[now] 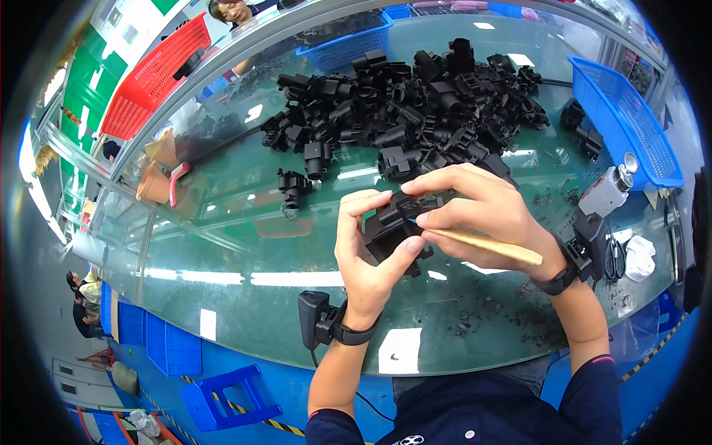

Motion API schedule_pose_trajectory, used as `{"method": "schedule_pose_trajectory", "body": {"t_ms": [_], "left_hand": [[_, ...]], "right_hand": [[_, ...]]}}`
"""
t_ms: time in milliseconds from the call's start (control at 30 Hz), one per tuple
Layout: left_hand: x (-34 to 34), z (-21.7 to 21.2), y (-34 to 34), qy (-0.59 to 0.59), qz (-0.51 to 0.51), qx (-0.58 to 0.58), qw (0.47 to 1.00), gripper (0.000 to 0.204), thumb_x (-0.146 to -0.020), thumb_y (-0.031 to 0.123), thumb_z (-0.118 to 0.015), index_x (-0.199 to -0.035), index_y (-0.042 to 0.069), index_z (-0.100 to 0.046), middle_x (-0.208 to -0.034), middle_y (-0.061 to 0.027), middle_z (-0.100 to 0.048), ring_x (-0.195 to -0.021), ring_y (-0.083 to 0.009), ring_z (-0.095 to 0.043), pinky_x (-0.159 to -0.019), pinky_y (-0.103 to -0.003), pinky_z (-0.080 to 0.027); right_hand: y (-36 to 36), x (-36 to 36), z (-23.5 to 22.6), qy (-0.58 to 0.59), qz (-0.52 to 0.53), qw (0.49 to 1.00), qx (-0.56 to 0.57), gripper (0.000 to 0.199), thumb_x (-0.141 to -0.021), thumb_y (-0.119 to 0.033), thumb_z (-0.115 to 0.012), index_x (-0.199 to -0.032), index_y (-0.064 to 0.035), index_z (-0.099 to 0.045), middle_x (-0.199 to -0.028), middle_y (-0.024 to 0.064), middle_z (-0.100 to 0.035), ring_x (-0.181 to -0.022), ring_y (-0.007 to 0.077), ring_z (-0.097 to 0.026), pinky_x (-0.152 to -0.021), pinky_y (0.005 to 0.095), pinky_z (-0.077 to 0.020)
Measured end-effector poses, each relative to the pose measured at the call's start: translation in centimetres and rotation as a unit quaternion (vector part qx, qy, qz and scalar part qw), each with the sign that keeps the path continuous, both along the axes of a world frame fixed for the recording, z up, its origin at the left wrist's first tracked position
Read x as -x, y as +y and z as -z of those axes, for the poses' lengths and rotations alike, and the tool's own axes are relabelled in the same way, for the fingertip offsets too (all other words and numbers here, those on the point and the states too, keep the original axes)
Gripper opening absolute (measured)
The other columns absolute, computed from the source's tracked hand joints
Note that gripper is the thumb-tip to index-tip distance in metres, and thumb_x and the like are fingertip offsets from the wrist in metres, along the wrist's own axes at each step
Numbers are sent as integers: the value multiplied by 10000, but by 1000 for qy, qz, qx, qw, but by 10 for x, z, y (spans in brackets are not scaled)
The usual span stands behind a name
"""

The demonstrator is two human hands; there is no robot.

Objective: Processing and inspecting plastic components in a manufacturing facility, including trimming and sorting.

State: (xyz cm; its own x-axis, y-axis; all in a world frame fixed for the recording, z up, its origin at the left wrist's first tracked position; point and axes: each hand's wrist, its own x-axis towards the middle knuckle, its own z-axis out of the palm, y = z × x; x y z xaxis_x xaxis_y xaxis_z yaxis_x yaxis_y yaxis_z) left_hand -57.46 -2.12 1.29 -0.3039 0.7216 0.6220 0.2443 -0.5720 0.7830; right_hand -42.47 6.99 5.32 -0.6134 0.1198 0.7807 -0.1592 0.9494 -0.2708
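Note:
Between my fingers, over the near middle of the green table, is a black moulded plastic part (386, 236). My left hand (368, 273) grips it from the left and below, thumb across its near side. My right hand (486, 211) is closed around a slim tool with a yellow handle (493, 246). The handle points out to the right, and the tool's working end lies at the part, mostly hidden by my fingers. Right fingertips also touch the part's upper side. Just beyond my hands spreads a large heap of similar black parts (415, 111).
Small black scraps (475, 319) litter the table near me. At right are a blue basket (630, 130), a metal-topped white bottle (608, 191) and a white cloth (639, 258). Another blue basket (348, 50) stands far back. Orange cups (153, 184) stand left; a person (236, 10) is beyond.

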Motion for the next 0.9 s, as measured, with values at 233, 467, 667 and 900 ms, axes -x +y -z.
{"method": "schedule_pose_trajectory", "body": {"t_ms": [233,467,667,900], "left_hand": [[1,-1,0,-5,10,8,1000,472,-668,122,-721,-1065,-2,-497,-1041,-92,-441,-980,-176,-463,-868,-301,-393],[2,1,-1,3,3,37,999,440,-690,128,-704,-1063,8,-504,-1031,-79,-448,-972,-167,-468,-847,-277,-393],[2,3,0,-7,0,68,998,355,-767,157,-633,-1062,8,-506,-1018,-71,-463,-952,-152,-473,-830,-258,-388],[1,3,2,-83,42,121,988,322,-800,163,-591,-1055,-6,-487,-937,-56,-513,-883,-115,-492,-765,-238,-405]], "right_hand": [[0,1,1,18,11,1000,8,140,-665,-90,-665,-779,-53,-593,-966,95,-586,-811,241,-584,-696,312,-463],[1,0,-3,-23,18,999,-22,131,-677,-85,-654,-770,-52,-567,-955,90,-579,-830,245,-577,-697,313,-461],[2,5,5,16,63,979,-192,108,-655,-70,-610,-731,-39,-539,-941,90,-571,-854,253,-568,-738,344,-469],[1,15,25,63,72,987,-132,98,-658,-23,-617,-724,-25,-545,-842,86,-594,-815,223,-592,-744,329,-483]]}}
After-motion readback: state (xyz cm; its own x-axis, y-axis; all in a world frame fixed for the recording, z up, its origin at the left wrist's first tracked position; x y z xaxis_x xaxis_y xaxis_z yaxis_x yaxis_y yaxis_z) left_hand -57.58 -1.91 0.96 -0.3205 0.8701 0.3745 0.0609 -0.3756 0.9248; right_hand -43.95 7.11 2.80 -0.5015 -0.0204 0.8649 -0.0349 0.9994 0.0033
